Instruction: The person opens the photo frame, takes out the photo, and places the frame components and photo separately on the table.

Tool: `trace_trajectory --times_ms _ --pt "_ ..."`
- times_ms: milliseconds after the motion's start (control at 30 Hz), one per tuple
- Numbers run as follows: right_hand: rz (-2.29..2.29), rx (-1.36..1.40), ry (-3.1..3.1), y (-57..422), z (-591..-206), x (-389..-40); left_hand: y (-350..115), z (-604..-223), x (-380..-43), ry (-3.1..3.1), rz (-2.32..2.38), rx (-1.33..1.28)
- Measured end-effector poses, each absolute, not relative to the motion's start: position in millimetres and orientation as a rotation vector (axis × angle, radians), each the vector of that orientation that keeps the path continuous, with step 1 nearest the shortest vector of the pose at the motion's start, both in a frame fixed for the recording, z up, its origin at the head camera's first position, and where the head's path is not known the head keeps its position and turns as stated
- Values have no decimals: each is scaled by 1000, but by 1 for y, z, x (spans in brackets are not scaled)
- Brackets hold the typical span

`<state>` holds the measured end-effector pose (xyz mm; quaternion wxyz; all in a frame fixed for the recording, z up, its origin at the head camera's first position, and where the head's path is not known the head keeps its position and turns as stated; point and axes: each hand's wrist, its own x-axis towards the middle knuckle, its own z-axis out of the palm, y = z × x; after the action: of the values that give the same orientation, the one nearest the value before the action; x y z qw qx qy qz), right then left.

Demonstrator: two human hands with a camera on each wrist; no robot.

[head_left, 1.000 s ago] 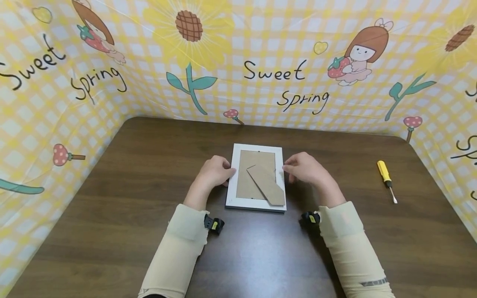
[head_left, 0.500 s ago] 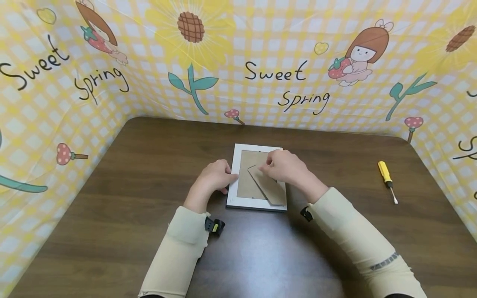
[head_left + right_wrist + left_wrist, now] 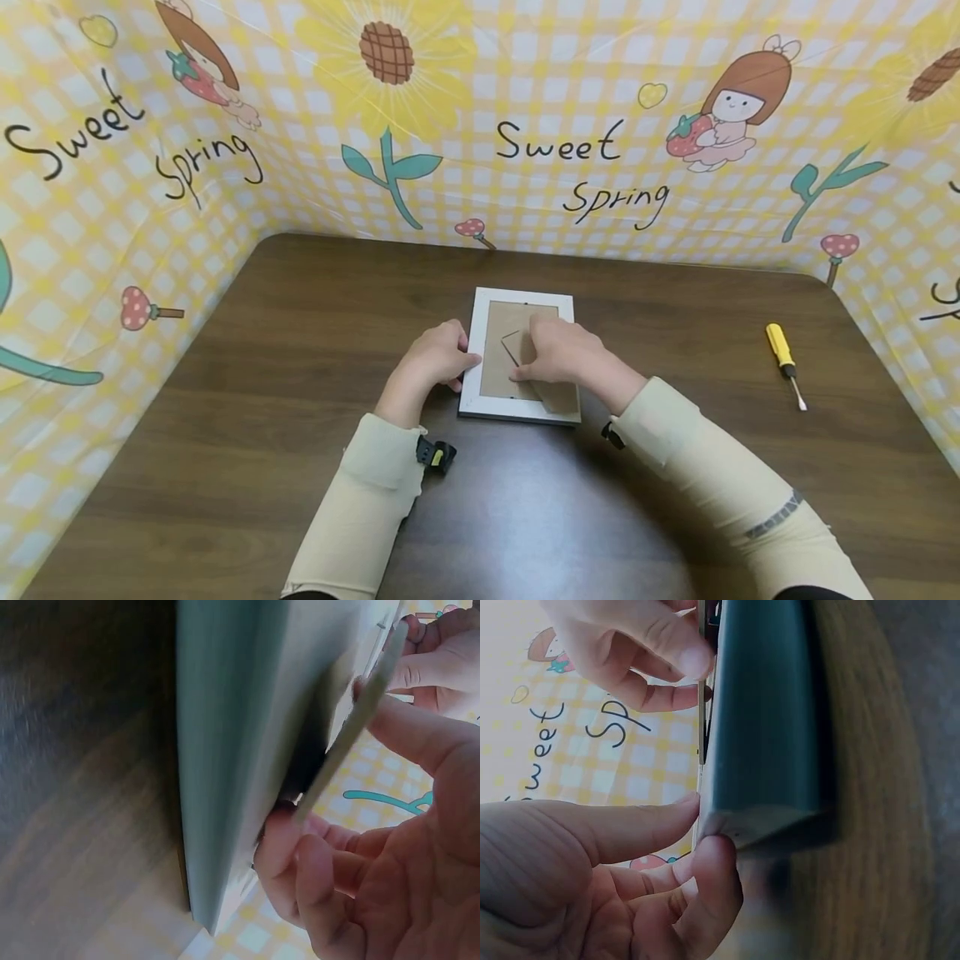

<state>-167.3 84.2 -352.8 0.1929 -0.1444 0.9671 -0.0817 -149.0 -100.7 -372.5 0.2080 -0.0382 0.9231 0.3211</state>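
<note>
A white picture frame point(image 3: 491, 407) lies face down on the table, its brown backing board point(image 3: 498, 379) uppermost. My left hand point(image 3: 427, 358) holds the frame's left edge, thumb on the back and fingers at the side; the left wrist view shows this pinch at a corner. Over the board, my right hand point(image 3: 566, 354) grips the cardboard easel stand point(image 3: 558, 400) between thumb and fingers. In the right wrist view the stand point(image 3: 352, 731) tilts away from the frame's back, with fingertips under its edge. The right hand covers much of the stand in the head view.
A screwdriver point(image 3: 780, 350) with a yellow handle lies on the dark wooden table point(image 3: 675, 517) to the right. A yellow checked cloth point(image 3: 555, 75) with printed flowers hangs behind the table and along its sides.
My right hand has left the frame's right edge, moved left over the back and taken hold of the easel stand. The left hand stays at the left edge.
</note>
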Motion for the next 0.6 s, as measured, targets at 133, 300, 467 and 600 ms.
trace_trajectory --times_ms 133,300,467,600 --pt "-237 -417 2711 86 -354 -168 -100 -372 -149 2566 898 -120" --pt "-331 -378 2704 90 -353 -168 -99 -372 -150 2547 909 -143" --pt "-414 -357 2698 95 -354 -170 -96 -371 -150 2537 912 -162" --pt "-458 -349 2702 99 -356 -171 -94 -369 -150 2527 919 -177"
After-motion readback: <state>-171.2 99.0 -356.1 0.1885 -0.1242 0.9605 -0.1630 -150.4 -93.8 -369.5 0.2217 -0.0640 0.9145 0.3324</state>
